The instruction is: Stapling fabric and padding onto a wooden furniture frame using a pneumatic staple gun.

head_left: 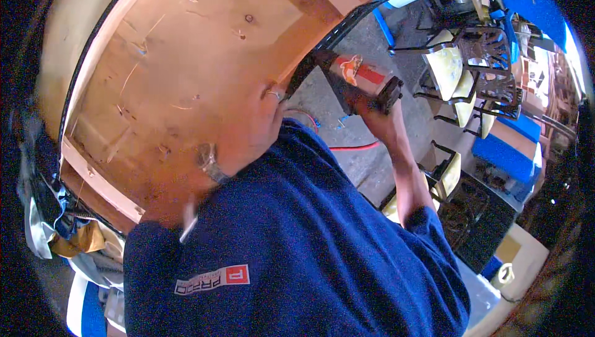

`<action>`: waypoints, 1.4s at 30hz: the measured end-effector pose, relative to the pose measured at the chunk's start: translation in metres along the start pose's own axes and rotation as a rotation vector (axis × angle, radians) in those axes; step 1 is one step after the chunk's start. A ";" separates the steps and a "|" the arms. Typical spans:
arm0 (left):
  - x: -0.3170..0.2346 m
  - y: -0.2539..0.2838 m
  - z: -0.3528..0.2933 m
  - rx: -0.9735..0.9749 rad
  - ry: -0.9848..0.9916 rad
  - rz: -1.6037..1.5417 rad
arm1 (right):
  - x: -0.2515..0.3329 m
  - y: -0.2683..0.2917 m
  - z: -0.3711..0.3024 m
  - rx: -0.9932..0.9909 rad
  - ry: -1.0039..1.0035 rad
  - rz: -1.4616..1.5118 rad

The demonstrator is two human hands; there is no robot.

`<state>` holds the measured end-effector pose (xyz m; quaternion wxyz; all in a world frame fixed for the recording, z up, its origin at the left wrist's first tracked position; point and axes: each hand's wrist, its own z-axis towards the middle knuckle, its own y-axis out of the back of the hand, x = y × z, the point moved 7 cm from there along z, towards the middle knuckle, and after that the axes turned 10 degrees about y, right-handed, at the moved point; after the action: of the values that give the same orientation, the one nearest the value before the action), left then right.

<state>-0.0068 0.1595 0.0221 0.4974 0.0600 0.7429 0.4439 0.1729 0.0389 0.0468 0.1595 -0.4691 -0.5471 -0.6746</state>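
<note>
One power tool (359,79) beside one wooden panel (204,58)

A red label (373,76) and a ragged orange-and-white sticker (351,69) mark the tool's boxy body, right of upper centre; the right hand (375,117) has its fingers wrapped around it. Near the panel's edge, the left hand (254,129) is blurred; I cannot tell its grip. Brown, scuffed board fills the upper left. A printed badge (212,279) marks the navy shirt (297,225).

a grey floor (362,172) lies under dark chairs (486,48) with pale yellow seats (443,70) (their backs are openwork), grouped on the right. near them sits a blue and brown block (507,137); white light (572,44) glares beyond.
</note>
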 end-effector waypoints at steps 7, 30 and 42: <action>0.024 0.007 0.001 -0.122 -0.086 -0.154 | 0.055 -0.015 -0.005 0.097 0.354 -0.184; 0.034 0.015 -0.031 0.156 0.158 -0.075 | 0.046 -0.061 -0.058 0.073 0.097 -0.067; 0.043 0.015 -0.097 0.020 0.090 0.147 | 0.073 -0.085 -0.080 -0.019 0.204 -0.100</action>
<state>-0.1103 0.1327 0.0140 0.4290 0.0994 0.7624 0.4742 0.0367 0.0195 0.0586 0.1761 -0.3716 -0.5443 -0.7312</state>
